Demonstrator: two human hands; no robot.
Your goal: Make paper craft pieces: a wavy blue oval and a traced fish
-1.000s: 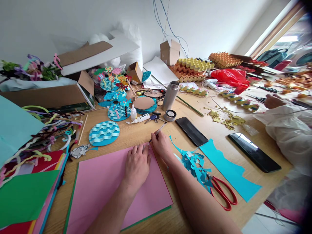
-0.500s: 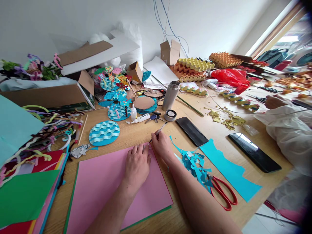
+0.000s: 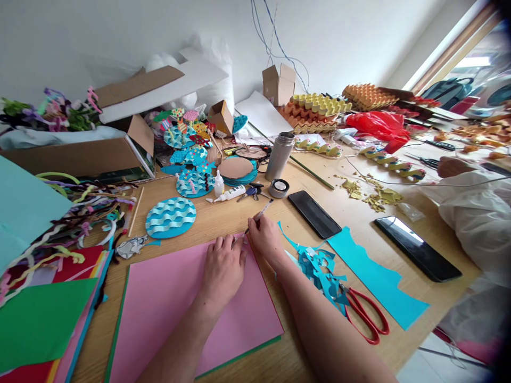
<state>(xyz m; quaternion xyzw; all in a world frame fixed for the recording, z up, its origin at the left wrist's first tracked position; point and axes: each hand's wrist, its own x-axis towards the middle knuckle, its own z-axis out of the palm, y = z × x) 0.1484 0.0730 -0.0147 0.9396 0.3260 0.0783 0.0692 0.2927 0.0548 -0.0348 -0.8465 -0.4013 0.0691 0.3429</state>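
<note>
A pink sheet of paper lies on the table with a green sheet's edge showing beneath it. My left hand rests flat near the sheet's far right corner, fingers stretched out. Something small and pale pokes out by its fingertips; I cannot make out what it is. In my right hand is a slim pen, its tip down at that same corner. Right of my forearm are blue paper scraps, a pair of red-handled scissors and a cut blue paper strip.
Beyond the paper are a wavy blue disc, a glue bottle, a tape roll and a metal flask. Two phones lie to the right. Coloured sheets are stacked at left. A person's sleeve shows at far right.
My left hand has shifted very slightly left on the pink paper. The right hand and the pen stay at the corner, almost unmoved.
</note>
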